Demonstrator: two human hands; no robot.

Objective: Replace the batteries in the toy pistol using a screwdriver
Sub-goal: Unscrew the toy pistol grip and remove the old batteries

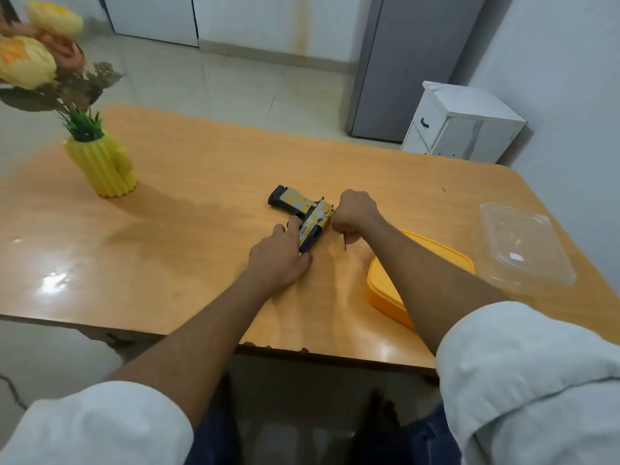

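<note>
— Head view: where does the toy pistol (307, 214) lie against the two hands?

— It lies flat on the wooden table (201, 182), roughly mid-table, between the hands. One long part runs away to the left; the other runs back toward the person, under the left hand (278, 260). The right hand (354, 211) sits at the pistol's right end, touching or just beside it.

— And the grips?

— The left hand presses down on the near part, forefinger stretched along it, the other fingers lying against it (loosely, not wrapped round). The right hand is clenched round a thin tool, whose tip (345, 245) pokes out below the fist toward the table; it is probably the screwdriver, though too small to be sure.

— So which hand works next?

— Likely the right, since it carries the tool and is already at the pistol. It would need to bring the tip round to the screw, which cannot be made out. A yellow lid (385, 290) and a clear tub (526, 243) lie to the right.
</note>
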